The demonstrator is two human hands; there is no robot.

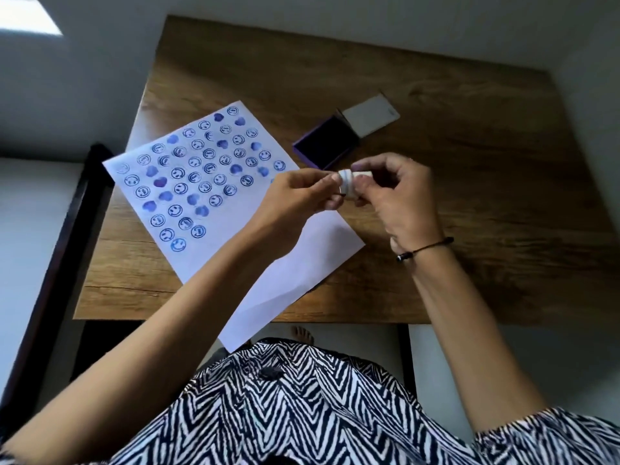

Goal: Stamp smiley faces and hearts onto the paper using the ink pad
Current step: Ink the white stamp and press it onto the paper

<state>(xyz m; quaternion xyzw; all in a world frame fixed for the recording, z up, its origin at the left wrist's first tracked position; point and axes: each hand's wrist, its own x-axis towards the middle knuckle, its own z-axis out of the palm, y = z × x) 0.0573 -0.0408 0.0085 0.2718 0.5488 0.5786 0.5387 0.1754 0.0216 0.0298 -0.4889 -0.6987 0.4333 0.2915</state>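
A white sheet of paper (235,226) lies at a slant on the wooden table (469,182), covered on its upper left with several blue smiley faces and purple hearts. Above its right edge I hold a small white round stamp (349,184) between both hands. My left hand (298,199) pinches its left end and my right hand (399,196) grips its right end. The open purple ink pad (327,146) sits just behind the hands, its white lid (370,115) folded back.
The paper's lower corner hangs over the table's near edge (255,333). A dark chair frame (67,236) stands along the table's left side. White floor lies to the left and right. My striped black-and-white clothing (302,407) fills the bottom.
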